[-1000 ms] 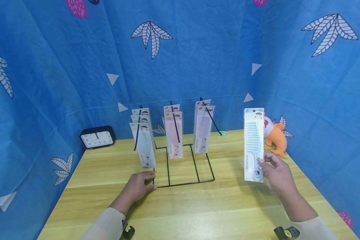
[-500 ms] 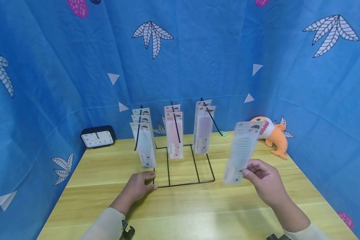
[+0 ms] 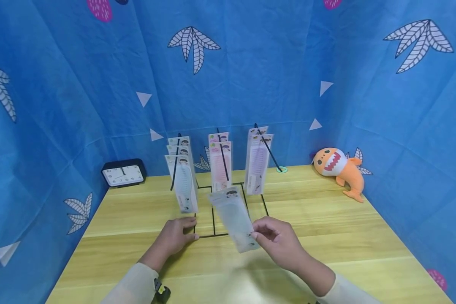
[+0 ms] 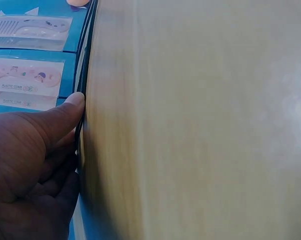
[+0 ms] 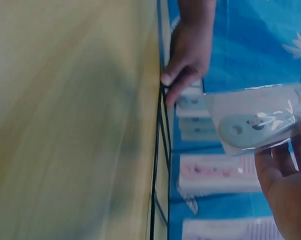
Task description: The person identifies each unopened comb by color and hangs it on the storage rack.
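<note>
My right hand [image 3: 275, 241] pinches the lower end of a packaged pale blue comb [image 3: 233, 217], held tilted above the front of a black wire display rack [image 3: 232, 232]. The right wrist view shows the comb packet [image 5: 250, 122] against my fingers [image 5: 280, 175]. My left hand [image 3: 176, 237] rests on the table and presses the rack's front left corner; in the left wrist view its thumb [image 4: 65, 112] lies along the black wire [image 4: 83, 100]. Packaged combs hang on the rack's three pegs: pale blue on the left [image 3: 183, 181], pink in the middle [image 3: 220, 169], pink on the right [image 3: 256, 166].
A black clock [image 3: 123, 173] stands at the table's back left. An orange plush shark [image 3: 338, 169] lies at the back right. Blue patterned cloth walls enclose the wooden table [image 3: 327, 236] on three sides.
My right hand has carried the packaged comb from the right side of the table leftward to the front of the rack, tilting it. The left hand has stayed on the rack's corner.
</note>
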`<state>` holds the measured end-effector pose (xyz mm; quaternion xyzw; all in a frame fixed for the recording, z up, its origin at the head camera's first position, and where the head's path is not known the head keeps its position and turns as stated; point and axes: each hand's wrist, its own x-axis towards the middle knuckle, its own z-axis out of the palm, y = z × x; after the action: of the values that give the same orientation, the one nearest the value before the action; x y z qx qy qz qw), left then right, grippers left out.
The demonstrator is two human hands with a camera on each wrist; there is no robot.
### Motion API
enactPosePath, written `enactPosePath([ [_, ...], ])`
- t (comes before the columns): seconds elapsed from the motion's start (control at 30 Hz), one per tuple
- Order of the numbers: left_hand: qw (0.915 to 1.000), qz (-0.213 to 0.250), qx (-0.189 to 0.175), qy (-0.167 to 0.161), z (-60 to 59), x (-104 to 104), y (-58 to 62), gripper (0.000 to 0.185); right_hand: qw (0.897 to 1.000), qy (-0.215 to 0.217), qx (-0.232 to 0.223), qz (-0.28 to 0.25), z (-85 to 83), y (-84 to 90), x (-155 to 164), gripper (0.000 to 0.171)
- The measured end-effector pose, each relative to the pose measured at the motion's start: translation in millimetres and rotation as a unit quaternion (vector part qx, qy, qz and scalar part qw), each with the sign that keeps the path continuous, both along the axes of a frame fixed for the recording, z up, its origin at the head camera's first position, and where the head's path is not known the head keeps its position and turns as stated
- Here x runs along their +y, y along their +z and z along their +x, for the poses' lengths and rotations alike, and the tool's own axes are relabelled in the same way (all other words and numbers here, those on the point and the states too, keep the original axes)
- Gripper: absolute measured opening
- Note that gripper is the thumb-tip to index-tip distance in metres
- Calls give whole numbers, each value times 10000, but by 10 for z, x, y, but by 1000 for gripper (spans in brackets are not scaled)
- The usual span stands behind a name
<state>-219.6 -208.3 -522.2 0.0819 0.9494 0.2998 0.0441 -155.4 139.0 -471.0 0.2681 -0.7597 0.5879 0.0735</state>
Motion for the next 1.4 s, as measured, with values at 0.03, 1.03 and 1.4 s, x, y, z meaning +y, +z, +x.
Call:
enactPosePath([
  [0.03, 10000, 9, 22, -6, -2, -3, 0, 50, 10000, 21, -52, -2, -17, -5, -64, 11],
  [1.03, 9997, 38, 227, -128, 15, -9, 5, 47, 9945, 135, -6, 1038, -403, 149, -768, 12],
  [1.4, 9998, 31, 171, -130, 22, -18, 9, 47, 9946, -220, -120, 1004, -546, 116, -899, 13],
])
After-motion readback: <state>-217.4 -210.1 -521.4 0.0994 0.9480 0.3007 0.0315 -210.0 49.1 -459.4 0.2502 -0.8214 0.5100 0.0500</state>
